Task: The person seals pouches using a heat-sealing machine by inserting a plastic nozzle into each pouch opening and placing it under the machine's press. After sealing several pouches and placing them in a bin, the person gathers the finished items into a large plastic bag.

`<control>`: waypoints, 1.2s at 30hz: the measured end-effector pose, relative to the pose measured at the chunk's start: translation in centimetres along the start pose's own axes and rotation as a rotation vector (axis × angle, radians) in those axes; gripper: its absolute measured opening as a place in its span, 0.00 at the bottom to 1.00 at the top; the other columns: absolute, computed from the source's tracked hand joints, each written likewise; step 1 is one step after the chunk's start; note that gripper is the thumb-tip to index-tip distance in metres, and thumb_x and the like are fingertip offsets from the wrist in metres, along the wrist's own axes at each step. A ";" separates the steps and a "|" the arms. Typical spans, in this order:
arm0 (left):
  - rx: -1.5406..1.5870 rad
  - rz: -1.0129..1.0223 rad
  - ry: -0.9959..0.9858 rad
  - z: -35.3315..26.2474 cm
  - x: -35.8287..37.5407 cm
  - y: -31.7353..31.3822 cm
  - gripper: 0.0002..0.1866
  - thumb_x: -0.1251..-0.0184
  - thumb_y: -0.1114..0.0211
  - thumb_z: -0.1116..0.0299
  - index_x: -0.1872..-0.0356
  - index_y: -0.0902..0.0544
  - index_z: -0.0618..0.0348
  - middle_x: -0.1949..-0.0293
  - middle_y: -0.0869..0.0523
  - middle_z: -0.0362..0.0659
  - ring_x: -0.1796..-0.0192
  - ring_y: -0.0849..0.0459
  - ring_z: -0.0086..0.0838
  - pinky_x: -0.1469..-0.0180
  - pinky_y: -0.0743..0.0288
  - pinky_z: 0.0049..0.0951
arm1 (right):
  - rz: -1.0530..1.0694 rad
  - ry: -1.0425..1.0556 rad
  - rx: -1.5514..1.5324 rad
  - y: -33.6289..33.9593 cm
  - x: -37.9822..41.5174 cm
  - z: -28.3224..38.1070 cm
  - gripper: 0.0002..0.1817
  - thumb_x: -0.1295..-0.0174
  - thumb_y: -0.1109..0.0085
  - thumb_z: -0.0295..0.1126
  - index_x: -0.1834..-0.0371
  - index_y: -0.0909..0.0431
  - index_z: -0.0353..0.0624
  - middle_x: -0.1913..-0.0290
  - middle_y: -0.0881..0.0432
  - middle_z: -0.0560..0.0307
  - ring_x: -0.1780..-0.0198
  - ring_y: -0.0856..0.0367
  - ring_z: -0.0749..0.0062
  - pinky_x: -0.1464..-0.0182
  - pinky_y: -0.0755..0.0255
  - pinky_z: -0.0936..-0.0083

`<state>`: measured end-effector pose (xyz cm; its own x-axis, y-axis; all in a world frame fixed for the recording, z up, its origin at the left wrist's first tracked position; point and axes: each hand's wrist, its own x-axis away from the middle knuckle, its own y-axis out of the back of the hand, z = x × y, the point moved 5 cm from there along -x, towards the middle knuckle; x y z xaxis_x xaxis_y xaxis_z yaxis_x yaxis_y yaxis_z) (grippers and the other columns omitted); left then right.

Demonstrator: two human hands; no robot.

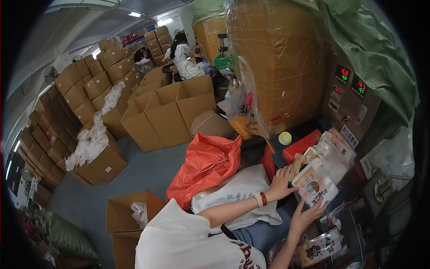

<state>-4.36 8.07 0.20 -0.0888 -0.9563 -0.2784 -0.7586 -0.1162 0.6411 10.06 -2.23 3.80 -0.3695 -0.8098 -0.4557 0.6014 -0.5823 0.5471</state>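
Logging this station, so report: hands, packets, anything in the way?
Left hand, right hand both touching front packet. More packets overlap behind. Red box close by, not visibly blocking.

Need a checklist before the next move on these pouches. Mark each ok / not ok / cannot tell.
1. Left hand at the pouches: ok, at the edge of the pile.
2. Right hand on the front pouch: ok, fingers at its lower edge.
3. Front pouch print visible: ok, printed side faces the camera.
4. Pouches behind squared up: not ok, spread out and overlapping unevenly.
5. Panel displays lit: ok, red and green digits showing; correct setting cannot be told.
6. Pouch seals closed: cannot tell, edges too small and partly covered.
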 end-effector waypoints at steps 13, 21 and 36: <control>0.537 -0.056 -0.059 0.2 -4.8 -4.2 0.37 0.34 0.44 0.74 0.27 0.52 0.62 0.36 0.32 0.63 0.36 0.29 0.54 0.35 0.35 0.36 | -0.068 -0.163 0.500 -4.4 -3.2 -5.5 0.35 0.35 0.45 0.52 0.28 0.43 0.51 0.26 0.54 0.35 0.28 0.52 0.32 0.30 0.54 0.42; 0.214 -0.103 -0.019 -2.8 -6.7 -4.2 0.39 0.35 0.39 0.56 0.28 0.46 0.59 0.27 0.49 0.54 0.26 0.50 0.53 0.28 0.51 0.47 | -0.221 0.028 0.303 -4.4 -6.5 -5.5 0.39 0.40 0.37 0.47 0.28 0.44 0.51 0.27 0.52 0.36 0.28 0.50 0.36 0.30 0.50 0.47; 0.307 -0.139 0.004 -1.7 -5.1 -3.8 0.45 0.37 0.37 0.56 0.28 0.52 0.66 0.30 0.43 0.61 0.28 0.44 0.52 0.28 0.48 0.41 | -0.373 -0.059 -0.171 -2.9 -6.2 -5.6 0.40 0.35 0.41 0.38 0.25 0.52 0.39 0.28 0.43 0.35 0.29 0.41 0.44 0.31 0.46 0.57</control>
<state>0.05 12.90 0.43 0.0314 -0.9383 -0.3445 -0.9223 -0.1600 0.3519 14.59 4.92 1.05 -0.6216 -0.5510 -0.5568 0.5253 -0.8205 0.2255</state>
